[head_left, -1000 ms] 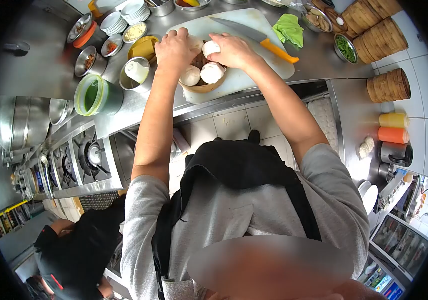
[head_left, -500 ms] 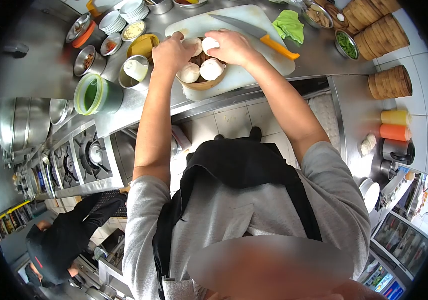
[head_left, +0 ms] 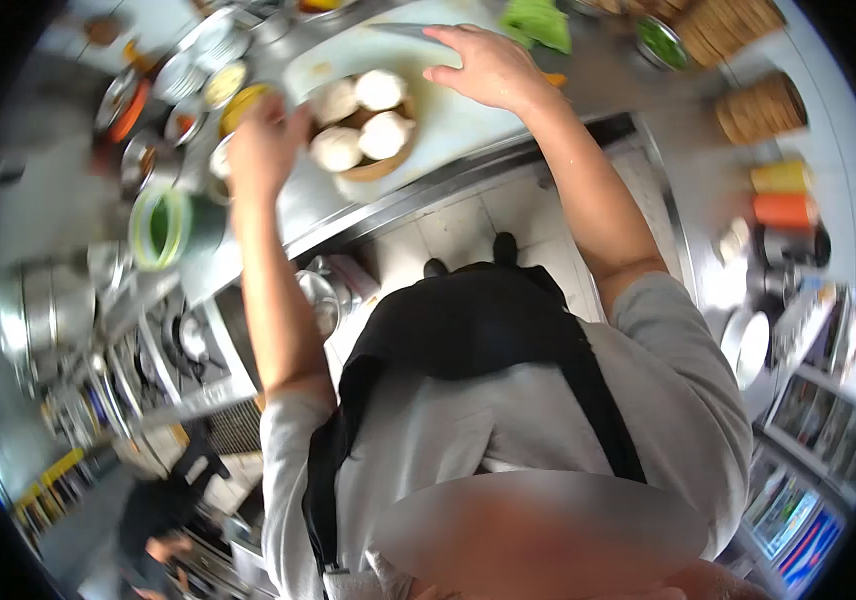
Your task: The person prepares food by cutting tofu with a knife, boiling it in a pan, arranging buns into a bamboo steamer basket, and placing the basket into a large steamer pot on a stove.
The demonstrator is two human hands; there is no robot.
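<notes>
White buns (head_left: 381, 90) sit close together in a round bamboo steamer (head_left: 378, 172) on the white cutting board (head_left: 458, 130). My right hand (head_left: 493, 68) is apart from the buns, over the board, thumb and fingers spread with nothing in them. Its fingertips are by the blade of a knife (head_left: 398, 30), whose orange handle (head_left: 555, 80) shows behind my wrist. Left of the steamer, my left hand (head_left: 263, 145) is smeared by motion, near a yellow container (head_left: 245, 105) and over a metal cup mostly hidden behind it. Whether it holds anything is unclear.
A green-filled tub (head_left: 160, 228) and small bowls stand at the left. A green cloth (head_left: 536, 25), a bowl of chopped greens (head_left: 661, 43) and bamboo steamers (head_left: 763, 107) lie right. A stove (head_left: 183, 340) is at lower left, with another person (head_left: 153, 520) beyond it.
Both hands have come off the buns. My left hand moved left toward the metal cup; my right moved right and opened. The view has shifted and blurred.
</notes>
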